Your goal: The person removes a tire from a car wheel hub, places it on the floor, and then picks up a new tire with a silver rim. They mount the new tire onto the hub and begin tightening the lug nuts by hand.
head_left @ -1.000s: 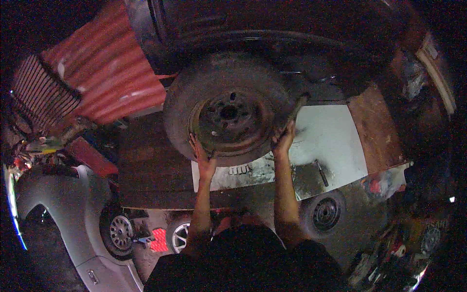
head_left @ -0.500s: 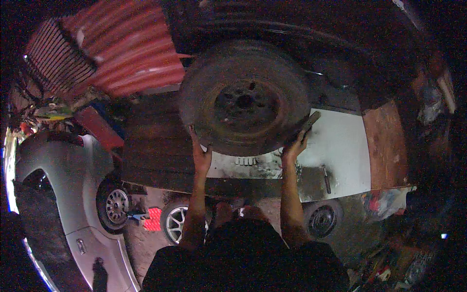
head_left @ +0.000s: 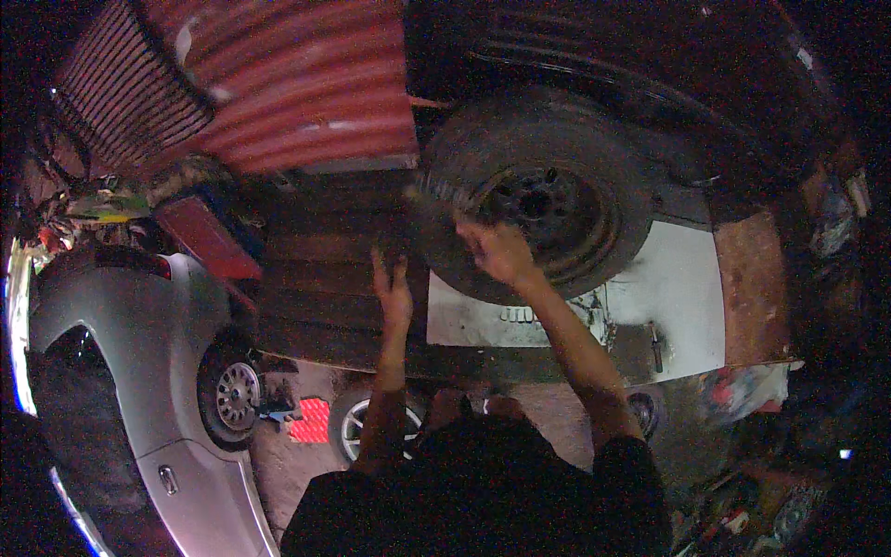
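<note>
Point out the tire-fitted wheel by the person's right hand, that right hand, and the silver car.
Tire-fitted wheel (head_left: 559,212): head view, on its centre disc.
Right hand (head_left: 503,254): head view, on the middle of the hand.
Silver car (head_left: 160,376): head view, on the body side between tail light and door handle.

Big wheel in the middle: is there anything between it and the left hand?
Nothing visible stands between the left hand and the big wheel; they look slightly apart. The right hand is farther right, in front of the wheel.
</note>
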Demonstrator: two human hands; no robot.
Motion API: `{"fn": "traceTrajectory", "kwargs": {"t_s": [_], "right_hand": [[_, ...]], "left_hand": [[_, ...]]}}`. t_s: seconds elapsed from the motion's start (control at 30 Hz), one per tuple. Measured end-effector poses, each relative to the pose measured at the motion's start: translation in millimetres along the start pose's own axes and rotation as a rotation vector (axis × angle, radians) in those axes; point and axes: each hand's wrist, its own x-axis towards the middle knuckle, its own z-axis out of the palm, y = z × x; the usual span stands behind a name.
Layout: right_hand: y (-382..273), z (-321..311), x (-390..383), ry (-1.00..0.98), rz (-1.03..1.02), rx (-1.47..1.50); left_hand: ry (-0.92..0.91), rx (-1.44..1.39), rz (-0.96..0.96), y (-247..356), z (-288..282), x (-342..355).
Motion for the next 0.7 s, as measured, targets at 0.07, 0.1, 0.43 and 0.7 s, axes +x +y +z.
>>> {"fn": "traceTrajectory", "kwargs": {"t_s": [0.07,0.1,0.43,0.7], "right_hand": [[-24.6,2.7,-21.6,-0.108,0.006,0.062],[-15.8,25.0,-35.1,0.005,-0.089,0.01],[82.1,75.5,-35.5,0.636,0.328,0.12],[96.9,93.5,-40.8,0.818,0.343,0.347]], "left_hand": [[0.051,-0.03,-0.071,12.4,-9.9,6.9],[0.059,0.019,-0.072,22.4,-15.7,10.6],[-0.244,-0.016,-0.003,55.8,31.1,76.2],[-0.223,-0.156,-0.197,19.8,58.5,91.7]]}}
